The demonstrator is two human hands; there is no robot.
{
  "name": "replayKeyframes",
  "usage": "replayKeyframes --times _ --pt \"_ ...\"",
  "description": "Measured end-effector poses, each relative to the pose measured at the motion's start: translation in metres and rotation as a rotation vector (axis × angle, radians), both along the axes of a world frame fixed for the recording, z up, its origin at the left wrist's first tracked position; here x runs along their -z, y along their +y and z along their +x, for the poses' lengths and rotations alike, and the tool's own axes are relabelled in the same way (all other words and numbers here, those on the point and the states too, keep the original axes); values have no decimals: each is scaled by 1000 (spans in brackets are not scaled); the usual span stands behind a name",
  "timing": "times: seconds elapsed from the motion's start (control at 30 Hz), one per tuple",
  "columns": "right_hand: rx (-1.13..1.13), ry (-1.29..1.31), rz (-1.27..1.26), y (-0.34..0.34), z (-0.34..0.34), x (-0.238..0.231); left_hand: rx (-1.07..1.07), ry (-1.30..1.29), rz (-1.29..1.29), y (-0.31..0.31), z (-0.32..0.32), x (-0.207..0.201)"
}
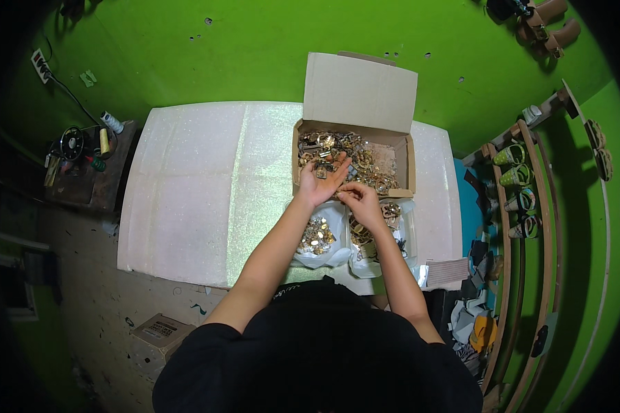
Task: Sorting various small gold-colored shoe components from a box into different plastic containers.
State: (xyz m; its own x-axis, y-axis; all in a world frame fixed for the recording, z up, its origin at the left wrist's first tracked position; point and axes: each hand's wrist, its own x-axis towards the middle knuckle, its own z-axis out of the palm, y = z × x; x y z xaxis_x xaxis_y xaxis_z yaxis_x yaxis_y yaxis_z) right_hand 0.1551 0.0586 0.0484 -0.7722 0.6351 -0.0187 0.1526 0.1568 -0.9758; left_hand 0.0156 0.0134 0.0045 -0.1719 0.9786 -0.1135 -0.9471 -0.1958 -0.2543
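Note:
My left hand (318,187) is turned palm up over the front of an open cardboard box (358,89). A few small metal buckles (322,170) seem to lie in its cupped palm, between thumb and fingers. Close beside it, my right hand (362,202) has its fingertips pinched together, and what they hold is too small to make out. Many gold and dark metal fittings (368,164) fill the box in a loose heap. Below the hands stand two white plastic-lined containers. The left container (332,257) holds shiny round pieces; the right container (365,270) holds gold and dark pieces, partly behind my right forearm.
A white shimmering cloth covers the table (186,199). At its right front corner lies a ridged grey-pink piece (446,272). A wooden rack (523,275) with sandals (515,175) stands at right. To the left is a small dark table (89,182) with thread spools; a carton (160,337) sits on the floor.

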Motion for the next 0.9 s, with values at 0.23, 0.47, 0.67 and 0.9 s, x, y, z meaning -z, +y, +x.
replayKeyframes --times 0.23,0.47,0.67,0.9 --pt "-244 -146 194 -8 15 -10 -2 -26 15 1 -1 2" --pt "-256 -230 284 -12 19 -23 7 -36 36 0 -2 6" --pt "-42 -173 455 7 4 -30 -16 53 12 -2 -1 0" --pt "151 -128 766 17 -29 -13 -53 135 -10 1 1 0"
